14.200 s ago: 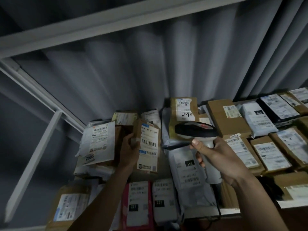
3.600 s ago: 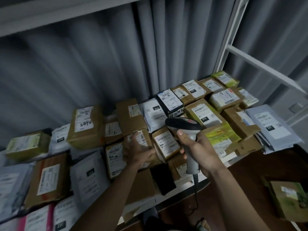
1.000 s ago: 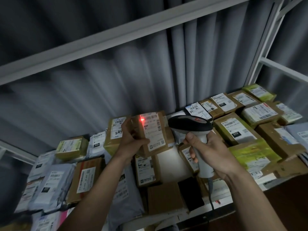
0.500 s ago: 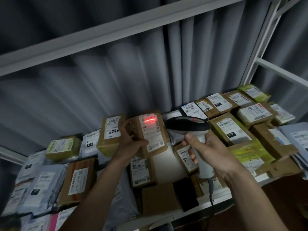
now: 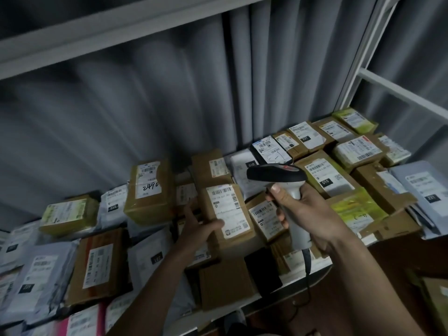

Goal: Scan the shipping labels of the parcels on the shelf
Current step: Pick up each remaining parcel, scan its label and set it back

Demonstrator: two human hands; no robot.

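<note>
My left hand (image 5: 197, 230) holds a small brown cardboard parcel (image 5: 225, 215) by its left edge, thumb on its white shipping label, low over the pile of parcels. My right hand (image 5: 308, 212) grips the handle of a barcode scanner (image 5: 278, 175), whose black head points left just above and right of that parcel. No red scan line shows on the label. Many more labelled boxes and grey mailer bags lie flat across the shelf (image 5: 298, 275).
A brown box marked 2490 (image 5: 149, 190) lies left of the held parcel. A box with a 010 tag (image 5: 324, 175) sits right of the scanner. A white shelf beam (image 5: 116, 30) runs overhead, a white upright (image 5: 358, 69) at right. The scanner cable (image 5: 307, 265) hangs past the shelf edge.
The held parcel has come down from upright towards the pile, and the red scan line on its label has gone out. The scanner stays in my right hand.
</note>
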